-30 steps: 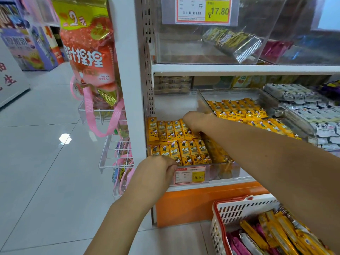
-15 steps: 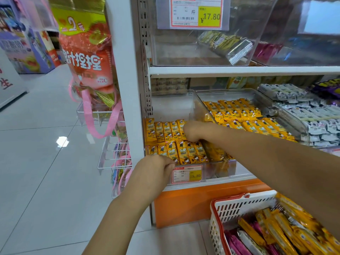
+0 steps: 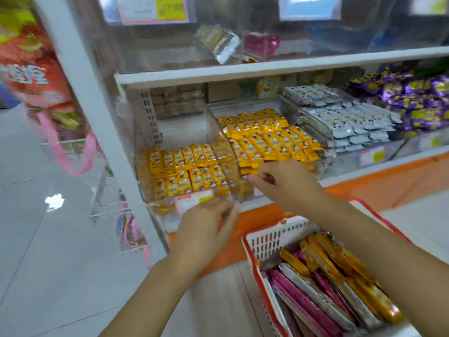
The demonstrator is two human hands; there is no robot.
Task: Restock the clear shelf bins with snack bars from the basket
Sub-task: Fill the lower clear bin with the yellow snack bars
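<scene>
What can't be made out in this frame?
Head view only:
Price tag on the left bin: print motion-blurred, left hand overlaps it.
Right hand: blur hides whether it holds anything.
Basket: cut off by the bottom edge, right arm covers part.
Top labels: blurred, cropped by the top edge.

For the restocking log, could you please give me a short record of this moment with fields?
Left bin: yellow snack bars in front, back part bare
Left hand: at that bin's front, by the price tag; grip blurred
Right hand: at the front of the next bin; grip blurred
Basket: at the lower right, holds yellow bars and pink bars
</scene>
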